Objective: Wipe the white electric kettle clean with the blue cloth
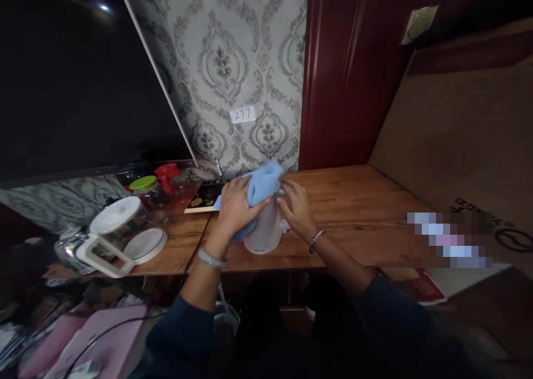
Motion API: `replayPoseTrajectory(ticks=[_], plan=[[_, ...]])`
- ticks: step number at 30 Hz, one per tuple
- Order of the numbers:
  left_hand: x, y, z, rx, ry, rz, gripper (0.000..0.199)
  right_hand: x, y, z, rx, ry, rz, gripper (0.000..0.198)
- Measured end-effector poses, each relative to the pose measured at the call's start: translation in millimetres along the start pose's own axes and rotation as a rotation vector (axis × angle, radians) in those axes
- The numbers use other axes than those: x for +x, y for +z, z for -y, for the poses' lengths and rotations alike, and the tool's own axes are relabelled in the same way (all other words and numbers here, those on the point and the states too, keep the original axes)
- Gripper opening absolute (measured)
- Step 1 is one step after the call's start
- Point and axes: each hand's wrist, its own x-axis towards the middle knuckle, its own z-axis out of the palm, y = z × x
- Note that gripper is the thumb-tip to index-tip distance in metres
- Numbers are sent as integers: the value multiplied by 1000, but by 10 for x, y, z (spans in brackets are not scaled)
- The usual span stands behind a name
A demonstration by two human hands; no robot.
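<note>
A white electric kettle [263, 236] stands upright near the front edge of a wooden table [353, 201]. My left hand [234, 206] presses a light blue cloth [264, 182] against the kettle's top and left side. On the kettle's right side rests my right hand [296, 208], fingers spread around its upper body. A bracelet sits on each wrist. The cloth hides the kettle's lid.
At the left stand a glass jug with a white handle and lid [111, 236], a green-lidded jar [144, 186] and a red-topped container [167, 177]. A patterned tray [204, 197] lies behind the kettle. A dark TV screen [75, 79] leans at the upper left. A cardboard panel [462, 135] stands at the right.
</note>
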Motion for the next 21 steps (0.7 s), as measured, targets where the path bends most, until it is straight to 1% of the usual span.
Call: replayPoseTrajectory(ticks=[2, 4, 6, 7, 9, 11, 14, 16, 18, 21], plan=[[82, 39, -36, 67, 21, 105, 47, -22, 92, -128, 27, 23, 3, 35], [115, 36, -67, 114, 24, 157, 44, -37, 142, -232, 64, 31, -6, 30], [120, 26, -88, 140, 13, 162, 41, -37, 163, -305, 85, 29, -17, 28], [113, 31, -94, 144, 2, 143, 39, -34, 169, -330, 89, 25, -22, 28], [74, 73, -94, 132, -27, 60, 37, -28, 178, -362, 88, 12, -32, 29], [1, 155, -75, 89, -44, -53, 37, -26, 185, -377, 84, -4, -41, 30], [-169, 318, -29, -27, -35, -226, 40, -31, 192, -388, 87, -31, -55, 31], [-309, 448, -12, -110, -65, -326, 43, -38, 193, -389, 88, -44, -67, 34], [-460, 604, -17, -184, -150, -406, 52, -44, 193, -381, 79, -42, -70, 35], [-698, 897, -51, -335, -347, -491, 80, -50, 194, -358, 66, -24, -77, 35]])
